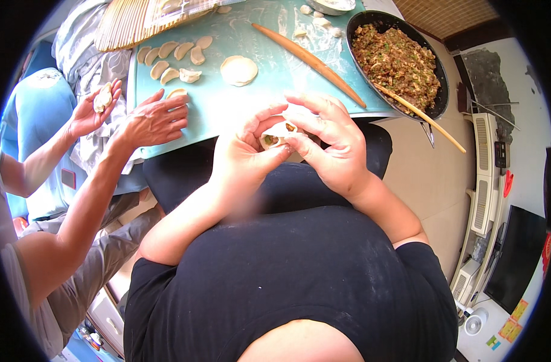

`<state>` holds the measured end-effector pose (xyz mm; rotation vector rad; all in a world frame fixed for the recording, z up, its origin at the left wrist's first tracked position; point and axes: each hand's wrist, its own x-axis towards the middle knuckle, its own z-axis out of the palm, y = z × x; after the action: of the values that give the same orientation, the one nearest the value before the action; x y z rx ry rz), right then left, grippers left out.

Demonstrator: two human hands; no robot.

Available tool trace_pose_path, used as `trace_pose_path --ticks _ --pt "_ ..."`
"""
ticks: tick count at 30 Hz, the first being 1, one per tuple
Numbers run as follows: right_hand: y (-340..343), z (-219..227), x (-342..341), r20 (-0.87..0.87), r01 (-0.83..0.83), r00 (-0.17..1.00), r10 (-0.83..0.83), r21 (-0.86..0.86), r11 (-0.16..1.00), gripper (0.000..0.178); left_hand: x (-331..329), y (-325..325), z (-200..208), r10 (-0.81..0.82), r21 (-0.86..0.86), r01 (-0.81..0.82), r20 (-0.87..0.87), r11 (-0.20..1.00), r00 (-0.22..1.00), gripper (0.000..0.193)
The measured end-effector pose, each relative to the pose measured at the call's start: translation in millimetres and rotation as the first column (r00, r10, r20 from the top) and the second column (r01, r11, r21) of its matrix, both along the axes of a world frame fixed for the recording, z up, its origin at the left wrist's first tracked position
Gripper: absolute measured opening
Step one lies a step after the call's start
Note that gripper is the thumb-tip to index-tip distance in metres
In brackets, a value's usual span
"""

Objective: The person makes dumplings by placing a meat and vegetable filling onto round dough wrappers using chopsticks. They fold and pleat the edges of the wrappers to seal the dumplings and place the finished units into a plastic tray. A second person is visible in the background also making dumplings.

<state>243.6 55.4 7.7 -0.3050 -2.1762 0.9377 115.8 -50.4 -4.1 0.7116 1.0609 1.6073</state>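
Between my two hands, in front of my chest, is a partly folded dumpling (275,137) with filling showing at its openings. My left hand (242,148) is closed round its left side, thumb along the lower edge. The fingers of my right hand (333,145) pinch the wrapper on the other side. Past my hands, on the floured teal board (227,111), lies a flat round wrapper (239,70). A tapered wooden rolling pin (311,63) lies slantwise beyond them. Right of it a black pan (351,45) holds meat filling (399,63), with a wooden stick (420,114) across its rim.
Several finished dumplings (182,50) sit at the board's left. A co-worker on my left holds a dumpling (102,99) in one hand; their other hand (157,120) reaches over the board's edge beside another dumpling. A slatted tray (121,27) and a bowl (333,5) stand farther back.
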Motion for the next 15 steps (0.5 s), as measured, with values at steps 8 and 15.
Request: trace_pose_path --ticks 8,15 --pt "2.1 2.4 -1.1 -0.05 0.008 0.999 0.0 0.155 0.988 0.02 -1.3 -0.5 0.0 -0.046 -0.031 0.045 -0.008 0.998 0.999 0.053" --pt "1.5 2.1 3.2 -0.031 0.034 0.999 -0.029 0.205 0.978 0.019 -0.3 0.1 0.9 -0.067 -0.024 0.066 -0.02 0.998 0.998 0.055"
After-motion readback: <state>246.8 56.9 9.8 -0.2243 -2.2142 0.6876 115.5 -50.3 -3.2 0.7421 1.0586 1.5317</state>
